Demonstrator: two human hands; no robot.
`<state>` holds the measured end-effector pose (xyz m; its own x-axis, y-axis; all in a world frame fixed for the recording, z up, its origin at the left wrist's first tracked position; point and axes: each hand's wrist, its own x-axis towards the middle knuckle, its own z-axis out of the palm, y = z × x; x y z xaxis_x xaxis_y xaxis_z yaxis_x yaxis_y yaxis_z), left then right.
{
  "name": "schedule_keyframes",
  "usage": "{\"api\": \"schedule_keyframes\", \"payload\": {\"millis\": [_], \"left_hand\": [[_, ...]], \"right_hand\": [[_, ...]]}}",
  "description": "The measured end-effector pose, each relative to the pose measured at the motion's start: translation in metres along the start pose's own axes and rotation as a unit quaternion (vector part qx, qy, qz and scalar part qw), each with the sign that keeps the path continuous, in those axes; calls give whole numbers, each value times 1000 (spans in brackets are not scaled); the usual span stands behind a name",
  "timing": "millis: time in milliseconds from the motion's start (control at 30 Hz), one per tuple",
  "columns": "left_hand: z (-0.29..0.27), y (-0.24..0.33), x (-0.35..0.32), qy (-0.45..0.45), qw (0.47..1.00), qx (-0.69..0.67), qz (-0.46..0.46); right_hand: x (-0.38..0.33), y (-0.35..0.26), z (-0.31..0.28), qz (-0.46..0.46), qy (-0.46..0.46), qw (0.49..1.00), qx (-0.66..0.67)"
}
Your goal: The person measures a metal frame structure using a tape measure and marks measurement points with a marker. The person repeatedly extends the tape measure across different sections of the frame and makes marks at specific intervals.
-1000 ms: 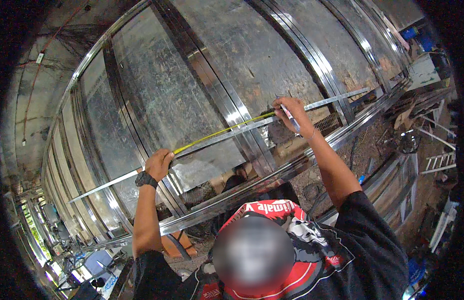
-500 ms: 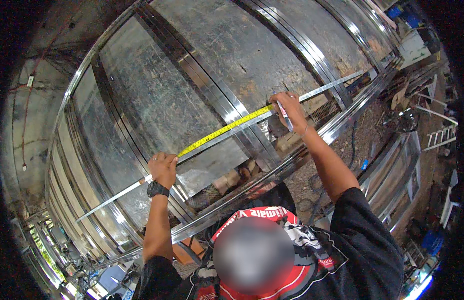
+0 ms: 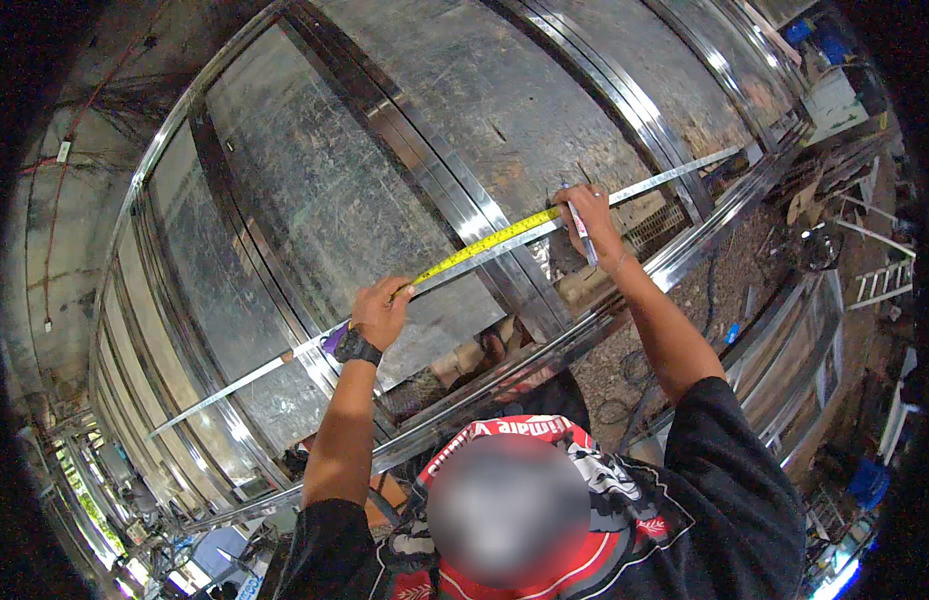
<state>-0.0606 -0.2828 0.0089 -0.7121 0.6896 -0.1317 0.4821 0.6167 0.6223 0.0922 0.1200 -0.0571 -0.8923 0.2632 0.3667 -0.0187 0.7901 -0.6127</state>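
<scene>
A yellow tape measure blade (image 3: 489, 243) stretches along a long, narrow metal bar (image 3: 259, 375) that lies slantwise across a large metal frame. At the blade's left end, my left hand (image 3: 380, 312) is closed on the tape measure; a purple piece (image 3: 334, 338) shows beside my wrist, most of it hidden by the hand. My right hand (image 3: 592, 222) is at the blade's other end, its fingers closed around a light-coloured marker (image 3: 581, 232) and pressed down by the bar. Whether those fingers also pinch the blade I cannot tell.
Several shiny metal bars (image 3: 454, 190) cross the frame over scuffed dark sheets (image 3: 314, 150). The frame's near rail (image 3: 524, 375) runs just in front of me. A cable (image 3: 709, 275) lies on the ground at the right, near more metal framing (image 3: 784, 340) and a white ladder-like piece (image 3: 884, 283).
My left hand has moved right along the bar, toward my right hand, and the exposed yellow blade is shorter. The purple piece has come into sight. My right hand stays at the same place on the bar.
</scene>
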Motion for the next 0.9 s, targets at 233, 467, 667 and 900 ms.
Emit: {"api": "schedule_keyframes", "payload": {"millis": [233,467,667,900], "left_hand": [[3,-16,3,-31,993,-91,-70],[5,-22,5,-25,985,-137,-97],[3,-17,8,-35,984,-129,-115],[4,-15,5,-15,984,-137,-115]], "right_hand": [[9,-24,-15,-16,3,1000,-6],[12,-29,-20,-29,13,999,-2],[9,-35,-25,-10,71,997,-25],[-41,-120,-5,139,150,972,114]]}}
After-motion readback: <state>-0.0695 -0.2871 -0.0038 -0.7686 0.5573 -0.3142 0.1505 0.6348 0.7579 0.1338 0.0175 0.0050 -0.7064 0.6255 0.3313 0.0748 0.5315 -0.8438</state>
